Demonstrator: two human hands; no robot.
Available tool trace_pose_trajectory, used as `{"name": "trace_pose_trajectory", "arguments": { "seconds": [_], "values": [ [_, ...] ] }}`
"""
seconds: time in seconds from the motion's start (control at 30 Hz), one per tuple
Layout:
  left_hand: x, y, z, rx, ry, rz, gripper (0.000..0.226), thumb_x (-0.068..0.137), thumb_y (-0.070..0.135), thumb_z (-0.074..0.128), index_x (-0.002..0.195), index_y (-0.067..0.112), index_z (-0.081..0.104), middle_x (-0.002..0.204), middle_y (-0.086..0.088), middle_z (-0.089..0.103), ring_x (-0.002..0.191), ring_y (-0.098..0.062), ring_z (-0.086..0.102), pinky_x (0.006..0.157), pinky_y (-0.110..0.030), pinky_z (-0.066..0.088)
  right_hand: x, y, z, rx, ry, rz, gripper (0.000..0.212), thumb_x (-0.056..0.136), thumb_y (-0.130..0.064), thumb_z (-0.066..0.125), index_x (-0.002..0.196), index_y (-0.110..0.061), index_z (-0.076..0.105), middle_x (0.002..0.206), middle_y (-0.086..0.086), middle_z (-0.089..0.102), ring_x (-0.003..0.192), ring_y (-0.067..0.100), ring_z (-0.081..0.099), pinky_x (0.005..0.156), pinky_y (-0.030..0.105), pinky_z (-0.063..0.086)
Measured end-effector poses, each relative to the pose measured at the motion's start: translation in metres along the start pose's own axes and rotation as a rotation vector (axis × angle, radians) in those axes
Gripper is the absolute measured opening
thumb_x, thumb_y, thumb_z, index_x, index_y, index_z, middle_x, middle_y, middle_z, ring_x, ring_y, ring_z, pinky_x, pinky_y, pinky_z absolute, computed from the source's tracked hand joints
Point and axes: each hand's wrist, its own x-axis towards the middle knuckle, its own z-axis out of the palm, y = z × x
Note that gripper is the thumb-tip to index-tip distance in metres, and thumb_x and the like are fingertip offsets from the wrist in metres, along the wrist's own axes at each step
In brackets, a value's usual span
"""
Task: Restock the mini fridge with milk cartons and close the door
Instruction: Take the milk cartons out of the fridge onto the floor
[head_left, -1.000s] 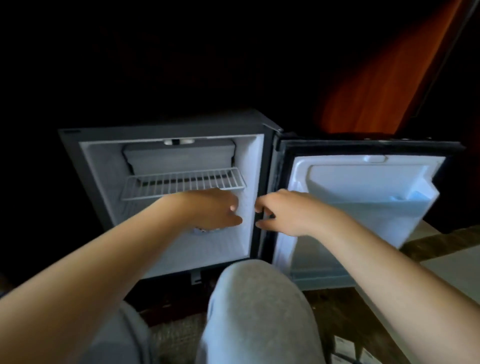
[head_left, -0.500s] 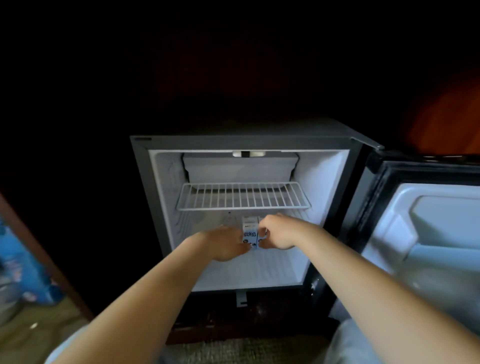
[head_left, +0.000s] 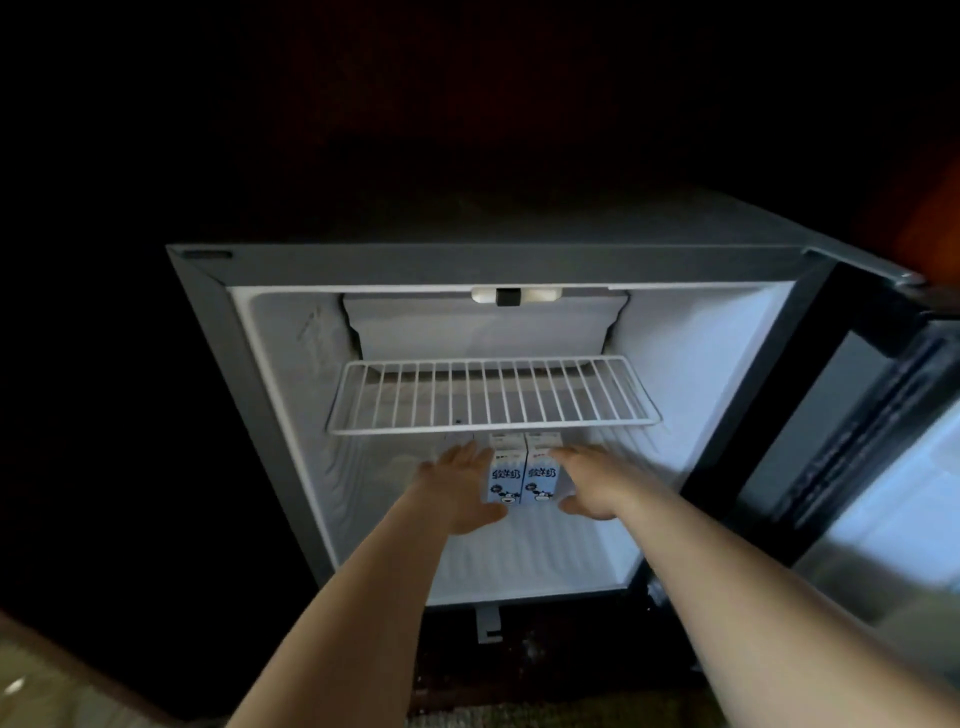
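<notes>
Two small white-and-blue milk cartons stand upright side by side on the floor of the open mini fridge (head_left: 244, 410), just under the wire shelf (head_left: 493, 395). The left carton (head_left: 505, 475) touches the right carton (head_left: 542, 475). My left hand (head_left: 460, 486) lies flat against the left carton's outer side, fingers stretched out, thumb low in front. My right hand (head_left: 592, 483) mirrors it against the right carton's outer side. Neither hand wraps a carton. The fridge door (head_left: 857, 441) hangs open to the right.
The wire shelf holds nothing, and a cooling compartment (head_left: 483, 325) sits behind it at the top. White ribbed fridge floor (head_left: 545, 561) lies in front of the cartons. A dark cabinet surrounds the fridge; pale floor (head_left: 47, 680) shows at the bottom left.
Both hands carried the cartons deeper into the fridge and set them on its floor. The fingers have uncurled from the cartons. The view has moved closer and to the left.
</notes>
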Motion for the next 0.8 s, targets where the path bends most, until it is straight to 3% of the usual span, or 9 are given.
{"name": "trace_pose_trajectory", "arguments": {
  "seconds": [0.13,0.2,0.3,0.47,0.57,0.67,0.8],
  "values": [
    [0.028,-0.004,0.013,-0.017,0.04,0.012,0.083,0.091,0.047,0.049,0.15,0.017,-0.001,0.159,-0.003,0.0,0.147,-0.021,0.002,0.115,-0.049,0.016,0.022,0.008,0.01,-0.09,0.03,-0.023,0.083,0.086,-0.026,0.063,0.15,-0.019,0.01,0.159,0.002,0.01,0.144,0.024,0.015,0.113,0.046,0.027],
    [0.042,-0.005,0.021,-0.027,0.059,0.004,0.084,0.09,0.047,0.051,0.15,0.018,0.001,0.159,-0.004,0.006,0.146,-0.023,0.007,0.114,-0.048,0.019,0.033,0.011,0.016,-0.111,0.06,-0.039,0.088,0.084,-0.026,0.064,0.15,-0.021,0.006,0.159,0.001,0.006,0.144,0.025,0.014,0.111,0.047,0.029],
    [0.061,-0.003,0.029,-0.016,0.105,-0.012,0.078,0.089,0.045,0.052,0.149,0.019,0.009,0.157,-0.006,0.016,0.144,-0.025,0.016,0.112,-0.045,0.022,0.046,0.015,0.023,-0.099,0.118,-0.069,0.085,0.082,-0.032,0.065,0.148,-0.022,0.012,0.157,0.0,0.014,0.141,0.025,0.023,0.111,0.042,0.03],
    [0.082,0.0,0.036,-0.019,0.126,-0.033,0.079,0.093,0.041,0.05,0.15,0.016,0.002,0.16,-0.004,-0.003,0.147,-0.022,-0.004,0.118,-0.04,0.007,0.062,0.017,0.031,-0.038,0.125,-0.041,0.072,0.084,-0.029,0.064,0.144,-0.023,0.024,0.147,0.003,0.038,0.126,0.028,0.046,0.099,0.037,0.041],
    [0.091,0.003,0.037,-0.068,0.163,-0.05,0.068,0.093,0.033,0.054,0.147,0.012,0.02,0.155,-0.009,0.021,0.144,-0.026,0.018,0.117,-0.036,0.021,0.07,0.018,0.036,0.065,0.132,0.005,0.062,0.085,-0.024,0.066,0.139,-0.021,0.035,0.135,0.006,0.052,0.117,0.027,0.054,0.095,0.039,0.047],
    [0.098,0.005,0.039,-0.214,0.219,-0.078,0.049,0.089,0.021,0.059,0.134,0.011,0.041,0.135,-0.011,0.047,0.12,-0.025,0.051,0.099,-0.035,0.046,0.073,0.015,0.036,0.095,0.132,0.068,0.052,0.088,-0.019,0.062,0.134,-0.016,0.039,0.127,0.008,0.056,0.111,0.026,0.057,0.092,0.036,0.049],
    [0.101,0.007,0.041,-0.109,0.224,-0.07,0.038,0.09,0.02,0.058,0.125,0.009,0.049,0.126,-0.013,0.054,0.113,-0.028,0.055,0.089,-0.03,0.048,0.073,0.015,0.036,0.064,0.117,0.069,0.042,0.091,-0.016,0.057,0.131,-0.014,0.044,0.127,0.009,0.056,0.112,0.027,0.056,0.092,0.033,0.047]
  ]
}}
